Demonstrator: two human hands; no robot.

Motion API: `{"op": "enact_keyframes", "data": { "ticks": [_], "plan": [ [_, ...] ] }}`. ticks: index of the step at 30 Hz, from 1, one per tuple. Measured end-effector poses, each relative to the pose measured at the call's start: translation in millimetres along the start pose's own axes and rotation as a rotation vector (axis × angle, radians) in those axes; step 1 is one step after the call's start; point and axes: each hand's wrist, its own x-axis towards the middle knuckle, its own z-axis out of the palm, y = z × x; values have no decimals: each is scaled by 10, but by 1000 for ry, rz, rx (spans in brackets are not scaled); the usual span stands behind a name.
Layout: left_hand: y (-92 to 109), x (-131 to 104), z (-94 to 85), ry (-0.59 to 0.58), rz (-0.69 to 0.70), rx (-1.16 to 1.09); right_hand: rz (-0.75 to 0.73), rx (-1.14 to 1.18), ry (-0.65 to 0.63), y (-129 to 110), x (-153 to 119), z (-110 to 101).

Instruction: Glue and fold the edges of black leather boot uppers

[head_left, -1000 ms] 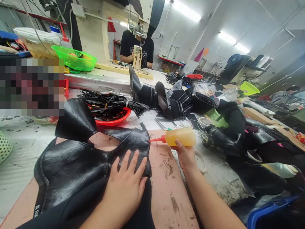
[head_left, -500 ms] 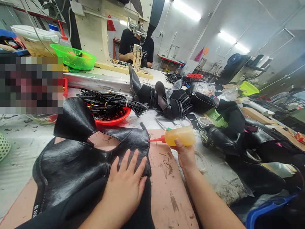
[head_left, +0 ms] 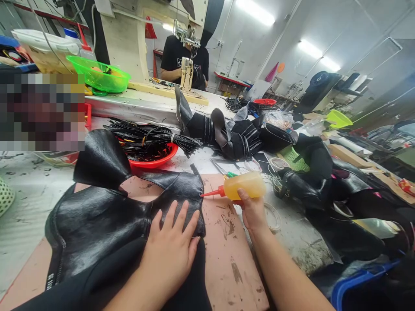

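Note:
A shiny black leather-like piece (head_left: 97, 229) with stitched edges lies over a stained pink board (head_left: 223, 242). My left hand (head_left: 171, 242) rests flat on it, fingers spread, near its right end. In my right hand (head_left: 253, 211) is a soft squeeze bottle (head_left: 244, 186) of yellowish liquid, held on its side. Its red pointed nozzle (head_left: 212, 192) reaches left to the right edge of the black piece and appears to touch it. Whether liquid comes out is too small to see.
Behind the piece stands a red basket (head_left: 155, 162) under black strips (head_left: 142, 136). Scissors (head_left: 223, 170) lie beyond the bottle. Black sewn pieces (head_left: 227, 134) are heaped at the back and right. A sewing machine (head_left: 126, 47) stands ahead; a person in black (head_left: 173, 60) sits behind it.
The nozzle tip has shifted slightly down along the right edge of the black piece. My left hand stays almost in place.

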Motion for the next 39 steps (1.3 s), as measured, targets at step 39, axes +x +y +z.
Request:
{"op": "enact_keyframes", "data": {
  "ticks": [39],
  "plan": [
    [66,10,-73,-84,10,63,124,64,101,-86,-552,-258]
  ]
}}
